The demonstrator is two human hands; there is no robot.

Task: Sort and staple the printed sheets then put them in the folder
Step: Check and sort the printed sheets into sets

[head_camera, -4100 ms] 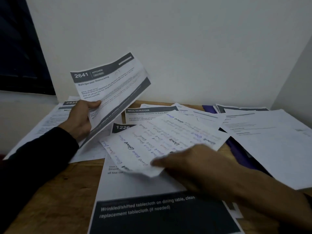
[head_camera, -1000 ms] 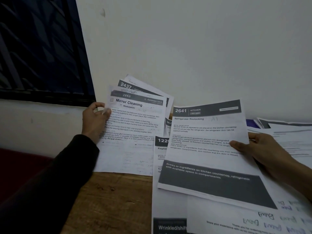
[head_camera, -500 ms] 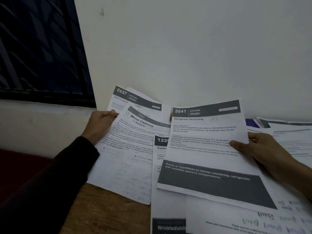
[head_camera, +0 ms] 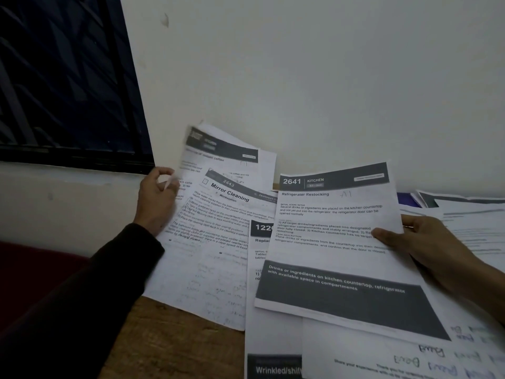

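Left hand (head_camera: 157, 196) fingers (head_camera: 164, 173) curled, pinching the left edge of a fanned bunch of sheets (head_camera: 216, 231), "Mirror Cleaning" page on top, coffee page behind it blurred. Right hand (head_camera: 426, 242) thumb clamps the right edge of the 2641 sheet (head_camera: 333, 242), held just right of the bunch and overlapping the 1226 page (head_camera: 262, 233) on the table (head_camera: 175, 340). Step judged: sorting by number. Best to read headers, then slide 2641 in and square the edges. 2641 sheet has its long axis running away from the person, header at the far end; the bunch tilts left. Purple folder (head_camera: 407, 199) peeks behind 2641.
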